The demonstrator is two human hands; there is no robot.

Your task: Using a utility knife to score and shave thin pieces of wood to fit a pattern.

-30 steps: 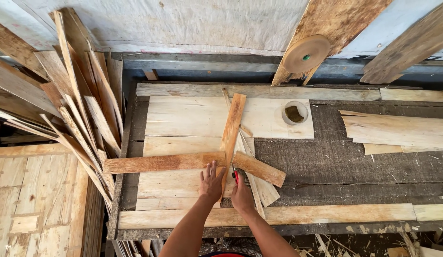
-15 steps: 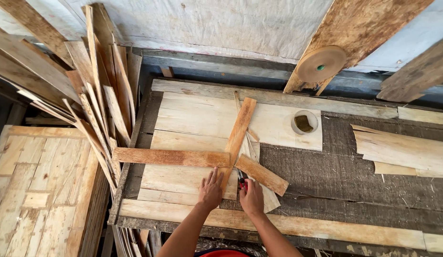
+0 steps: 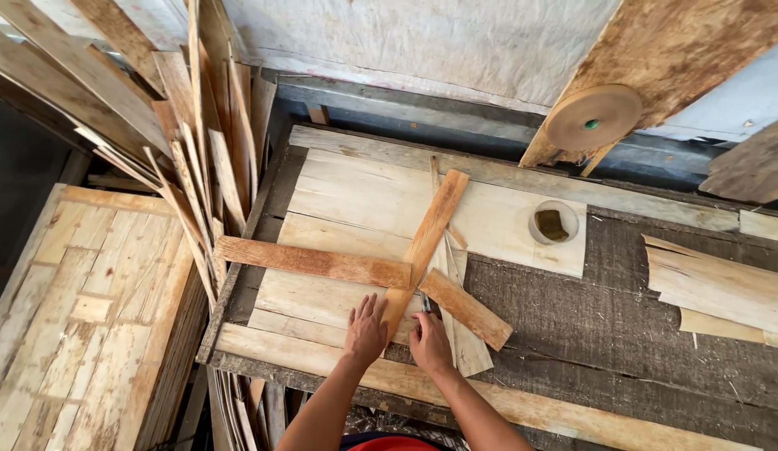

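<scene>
Left hand point(image 3: 368, 328) flat, fingers spread, pressing the near end of the long reddish-brown wooden strip point(image 3: 427, 240) that runs diagonally across the pale plank surface point(image 3: 355, 196). Right hand point(image 3: 429, 341) just beside it, grip curled on a small dark tool point(image 3: 424, 302) at the strip's edge. Shorter brown strips point(image 3: 314, 260) cross it left and right.

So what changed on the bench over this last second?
Very little. The left hand stays flat on the lower end of the long diagonal strip, and the right hand stays beside it, holding a small tool whose kind I cannot tell. The horizontal strip, short strip and small round container keep their arrangement; the apparent shift comes from the head camera moving.
</scene>
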